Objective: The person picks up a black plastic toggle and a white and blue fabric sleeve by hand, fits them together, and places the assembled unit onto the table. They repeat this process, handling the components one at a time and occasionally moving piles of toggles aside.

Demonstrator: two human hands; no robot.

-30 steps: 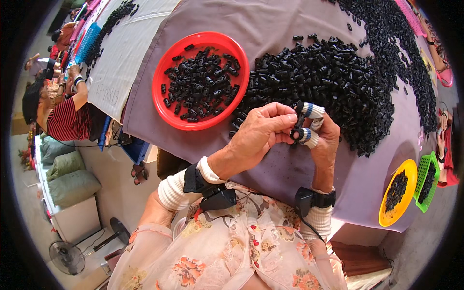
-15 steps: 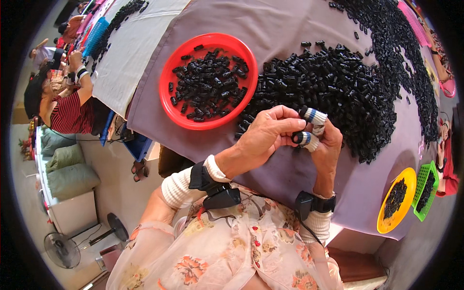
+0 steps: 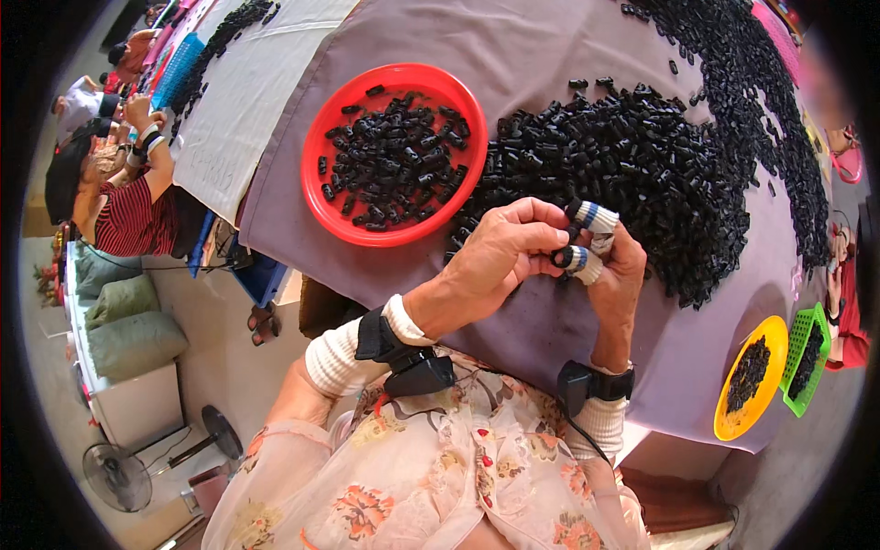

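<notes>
My left hand (image 3: 486,266) and my right hand (image 3: 619,284) meet over the near edge of the cloth-covered table. Their fingertips pinch together around a small black plastic part (image 3: 574,235), mostly hidden by the fingers. Knitted finger sleeves (image 3: 597,218), white with blue and dark stripes, cover fingers of my right hand. Right behind the hands spreads a pile of small black plastic parts (image 3: 614,170). To the left of it, a round red basin (image 3: 316,188) holds many parts of the same kind.
More black parts (image 3: 788,156) lie along the far right. A yellow dish (image 3: 777,357) and a green basket (image 3: 819,376), both with black parts, stand at the right. A person in a striped top (image 3: 137,215) works at the left; a fan (image 3: 117,477) stands on the floor.
My hands stay in nearly the same place, with only slight finger movement around the small black part. The pile and basin look unchanged.
</notes>
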